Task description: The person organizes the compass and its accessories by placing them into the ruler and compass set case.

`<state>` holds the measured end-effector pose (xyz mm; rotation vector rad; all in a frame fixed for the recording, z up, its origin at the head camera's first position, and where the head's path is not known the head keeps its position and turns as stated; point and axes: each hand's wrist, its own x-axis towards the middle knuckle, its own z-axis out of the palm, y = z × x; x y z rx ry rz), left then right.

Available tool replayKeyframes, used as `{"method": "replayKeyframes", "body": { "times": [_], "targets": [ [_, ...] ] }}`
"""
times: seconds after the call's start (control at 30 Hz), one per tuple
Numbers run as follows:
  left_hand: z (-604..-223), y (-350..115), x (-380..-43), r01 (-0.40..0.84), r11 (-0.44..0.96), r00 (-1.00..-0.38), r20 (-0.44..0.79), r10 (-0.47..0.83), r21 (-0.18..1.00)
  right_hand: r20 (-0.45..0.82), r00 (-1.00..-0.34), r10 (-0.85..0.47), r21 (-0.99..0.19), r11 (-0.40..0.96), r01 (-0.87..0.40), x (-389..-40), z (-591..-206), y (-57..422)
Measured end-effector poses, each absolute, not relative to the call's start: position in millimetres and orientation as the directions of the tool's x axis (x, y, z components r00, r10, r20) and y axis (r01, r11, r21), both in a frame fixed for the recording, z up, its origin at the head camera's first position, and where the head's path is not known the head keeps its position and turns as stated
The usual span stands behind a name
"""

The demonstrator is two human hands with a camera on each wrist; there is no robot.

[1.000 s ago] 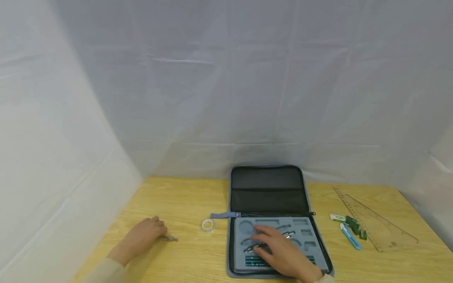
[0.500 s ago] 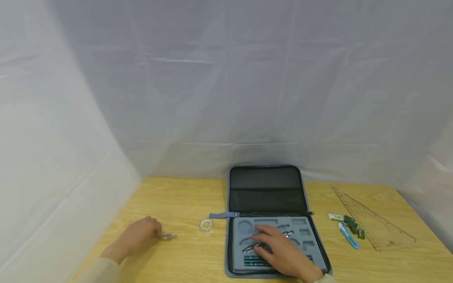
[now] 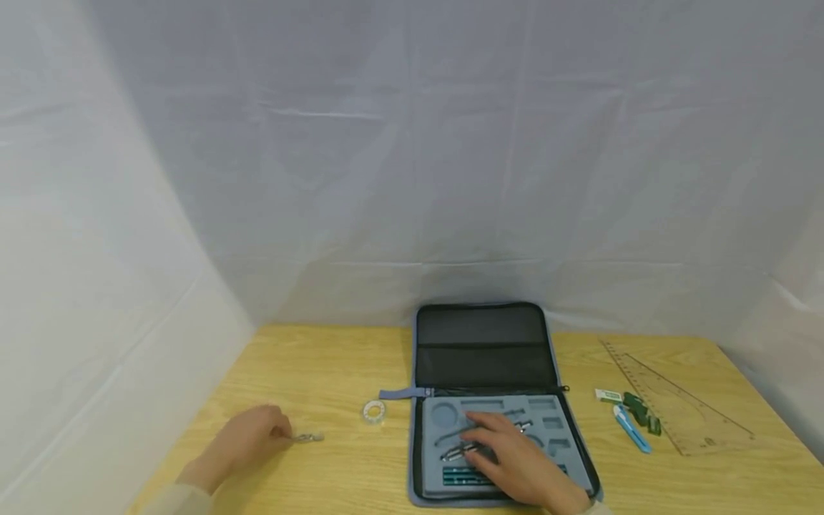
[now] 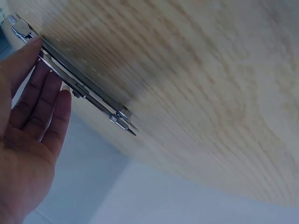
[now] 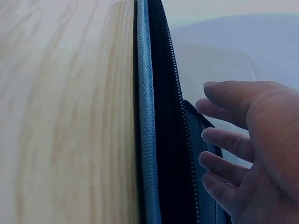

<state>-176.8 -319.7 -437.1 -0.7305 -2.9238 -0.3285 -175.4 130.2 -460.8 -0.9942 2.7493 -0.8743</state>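
My left hand, at the table's left, pinches a silver drawing compass between thumb and fingers. In the left wrist view the compass slants close over the wood, legs together, points away from the palm; the thumb lies near its hinge end. My right hand hovers over the grey foam insert of an unzipped case, fingers spread and relaxed. Under its fingers sit a silver metal tool and dark green pencils in slots, partly hidden. In the right wrist view the hand holds nothing.
The case's black lid stands open against the white backdrop. A roll of tape lies left of the strap. To the right are an eraser, green pieces, a blue cutter and a clear set square.
My left hand has drawn back slightly to the left, its fingers more curled, and more of the compass shows beyond them. The right hand keeps its place over the case.
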Motion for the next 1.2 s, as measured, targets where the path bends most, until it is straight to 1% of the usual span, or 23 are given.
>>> {"method": "replayKeyframes", "body": {
  "times": [0.23,0.33,0.43,0.5,0.57,0.67,0.77,0.9,1.0,1.2],
  "targets": [
    [-444.5,-317.3,-170.5,0.404,0.901,-0.908,0.186,0.374,0.16,0.11,-0.776,-0.622,-0.539,0.618,-0.572,-174.6,-460.7,130.5],
    [-446.4,-314.0,-170.0,0.415,0.902,-0.897,0.219,0.384,0.118,0.111,-0.772,-0.625,-0.546,0.611,-0.573,-174.9,-461.2,131.8],
    [-448.8,-309.9,-171.0,0.442,0.895,-0.872,0.262,0.414,0.054,0.111,-0.77,-0.628,-0.548,0.608,-0.575,-175.1,-461.6,133.1],
    [-451.1,-306.4,-171.2,0.435,0.9,-0.865,0.282,0.414,0.011,0.107,-0.77,-0.629,-0.548,0.609,-0.573,-175.1,-461.6,133.6],
    [-453.1,-302.3,-170.0,0.401,0.916,-0.876,0.286,0.388,-0.015,0.103,-0.769,-0.631,-0.549,0.609,-0.573,-174.9,-461.8,134.1],
    [-453.7,-294.6,-166.2,0.334,0.942,-0.907,0.259,0.331,-0.033,0.102,-0.769,-0.631,-0.549,0.609,-0.573,-174.5,-462.4,135.2],
    [-450.9,-287.2,-162.1,0.294,0.955,-0.927,0.236,0.292,-0.03,0.11,-0.767,-0.631,-0.552,0.603,-0.576,-174.4,-462.9,136.5],
    [-446.9,-281.5,-158.1,0.301,0.953,-0.926,0.235,0.296,-0.015,0.114,-0.771,-0.627,-0.544,0.61,-0.577,-174.2,-462.7,136.8],
    [-447.2,-280.3,-155.1,0.318,0.948,-0.918,0.249,0.308,0.0,0.112,-0.77,-0.628,-0.533,0.616,-0.58,-173.8,-463.0,136.6],
    [-448.9,-281.9,-149.8,0.34,0.94,-0.897,0.314,0.31,0.042,0.114,-0.772,-0.626,-0.541,0.612,-0.576,-173.1,-463.0,138.8]
  ]
}}
